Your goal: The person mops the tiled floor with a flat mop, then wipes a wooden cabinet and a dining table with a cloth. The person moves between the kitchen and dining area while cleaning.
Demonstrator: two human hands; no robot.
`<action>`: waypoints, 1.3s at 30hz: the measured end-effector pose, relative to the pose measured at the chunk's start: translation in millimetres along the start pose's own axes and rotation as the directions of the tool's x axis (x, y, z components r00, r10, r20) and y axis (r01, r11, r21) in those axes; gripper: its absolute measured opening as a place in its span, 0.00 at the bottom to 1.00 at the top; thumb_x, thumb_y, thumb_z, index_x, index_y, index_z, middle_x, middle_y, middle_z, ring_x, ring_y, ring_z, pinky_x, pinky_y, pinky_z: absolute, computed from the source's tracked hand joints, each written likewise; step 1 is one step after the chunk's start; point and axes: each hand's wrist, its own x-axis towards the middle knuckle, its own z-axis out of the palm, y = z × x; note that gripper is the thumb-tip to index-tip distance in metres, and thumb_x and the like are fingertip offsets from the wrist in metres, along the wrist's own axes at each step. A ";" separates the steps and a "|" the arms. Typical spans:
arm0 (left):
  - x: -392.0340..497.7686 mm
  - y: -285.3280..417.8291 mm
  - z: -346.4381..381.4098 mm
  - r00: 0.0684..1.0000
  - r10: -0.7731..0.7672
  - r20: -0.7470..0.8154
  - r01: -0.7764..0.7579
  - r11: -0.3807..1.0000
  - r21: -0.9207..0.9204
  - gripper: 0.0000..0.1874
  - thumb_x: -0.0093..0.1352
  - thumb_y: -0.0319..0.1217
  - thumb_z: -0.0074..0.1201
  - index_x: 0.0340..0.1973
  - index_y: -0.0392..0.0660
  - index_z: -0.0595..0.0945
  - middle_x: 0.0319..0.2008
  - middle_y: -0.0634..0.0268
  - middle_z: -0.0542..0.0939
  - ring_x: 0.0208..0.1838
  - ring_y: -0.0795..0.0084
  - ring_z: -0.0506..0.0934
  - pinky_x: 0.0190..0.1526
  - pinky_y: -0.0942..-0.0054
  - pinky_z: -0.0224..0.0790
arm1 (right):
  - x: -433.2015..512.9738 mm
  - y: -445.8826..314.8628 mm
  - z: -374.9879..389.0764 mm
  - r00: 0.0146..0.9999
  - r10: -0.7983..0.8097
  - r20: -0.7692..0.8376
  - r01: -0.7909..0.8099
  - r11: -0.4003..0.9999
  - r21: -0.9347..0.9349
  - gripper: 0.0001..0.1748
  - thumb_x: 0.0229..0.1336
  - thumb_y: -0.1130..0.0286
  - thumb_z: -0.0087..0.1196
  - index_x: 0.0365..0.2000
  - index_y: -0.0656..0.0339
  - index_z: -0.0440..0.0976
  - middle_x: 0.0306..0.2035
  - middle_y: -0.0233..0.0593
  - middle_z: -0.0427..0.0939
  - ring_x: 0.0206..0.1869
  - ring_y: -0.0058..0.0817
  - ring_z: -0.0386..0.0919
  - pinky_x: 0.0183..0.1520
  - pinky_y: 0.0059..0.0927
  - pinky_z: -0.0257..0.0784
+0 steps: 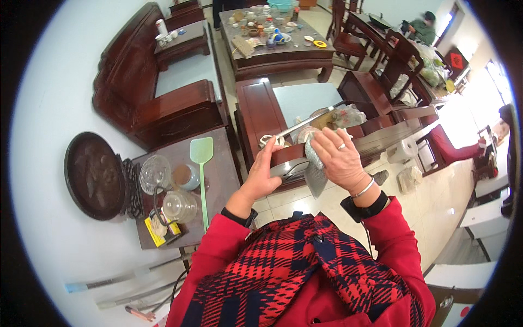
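Observation:
Before me is the dark red wooden backrest [288,155] of a chair or bench, its rail curving off to the right. My left hand [262,175] grips the rail's left end, with fingers over the top and the thumb on the near side. A crumpled grey cloth [316,180] drapes over the rail and hangs down its near face. My right hand [338,157], wearing a ring and a bangle, presses that cloth against the wood. Behind the rail, a metal pole [304,122] slants across the seat beside a plastic bag [349,116].
On the left side table [220,157] lie a green fly swatter [202,151], glass jars [179,206] and a yellow box [153,233]. A round dark plaque [94,175] stands beside them. Cups crowd the low table [282,61] ahead. A person [423,30] sits far right.

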 end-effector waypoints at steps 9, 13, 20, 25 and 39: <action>0.1 4.1 -1.7 1.000 0.013 -0.014 -0.013 0.999 0.030 0.47 0.46 0.19 0.46 0.65 0.41 0.52 0.54 0.54 0.69 0.61 0.55 0.63 0.64 0.63 0.49 | -37.8 85.1 -33.4 0.957 0.286 0.049 -0.279 0.953 -0.120 0.29 0.36 0.73 0.56 0.47 0.59 0.70 0.56 0.36 0.67 0.62 0.34 0.60 0.68 0.42 0.43; 1.1 8.6 -3.8 1.000 -0.018 0.008 0.017 0.999 0.042 0.43 0.48 0.20 0.46 0.63 0.39 0.57 0.55 0.54 0.68 0.61 0.54 0.63 0.63 0.63 0.50 | -75.2 126.0 -44.1 0.873 0.466 -0.147 -0.488 0.838 -0.244 0.28 0.38 0.77 0.54 0.47 0.51 0.71 0.51 0.37 0.71 0.56 0.36 0.66 0.61 0.42 0.57; 23.1 47.4 14.0 0.990 0.123 -0.073 -0.082 0.905 0.418 0.38 0.54 0.35 0.59 0.59 0.40 0.64 0.56 0.54 0.68 0.61 0.54 0.63 0.62 0.56 0.50 | -81.1 174.4 -59.8 0.628 0.598 -0.498 -0.598 0.780 0.183 0.27 0.44 0.82 0.49 0.49 0.58 0.68 0.44 0.45 0.75 0.46 0.46 0.72 0.48 0.40 0.69; 79.2 83.1 70.5 0.977 0.215 0.014 -0.166 0.714 0.680 0.36 0.62 0.48 0.53 0.59 0.39 0.65 0.56 0.52 0.68 0.61 0.52 0.64 0.62 0.52 0.49 | -67.9 156.1 -26.2 0.927 0.284 -0.245 -0.285 0.958 0.030 0.23 0.46 0.50 0.56 0.43 0.46 0.73 0.45 0.34 0.69 0.55 0.34 0.64 0.62 0.45 0.48; 116.0 97.6 99.6 0.998 0.051 0.038 -0.062 0.629 0.775 0.23 0.61 0.48 0.52 0.44 0.43 0.77 0.36 0.59 0.78 0.37 0.57 0.75 0.39 0.64 0.67 | -211.3 411.5 68.7 0.376 0.829 -0.413 -0.690 0.548 0.473 0.19 0.62 0.62 0.40 0.42 0.65 0.72 0.45 0.51 0.74 0.52 0.45 0.68 0.57 0.39 0.59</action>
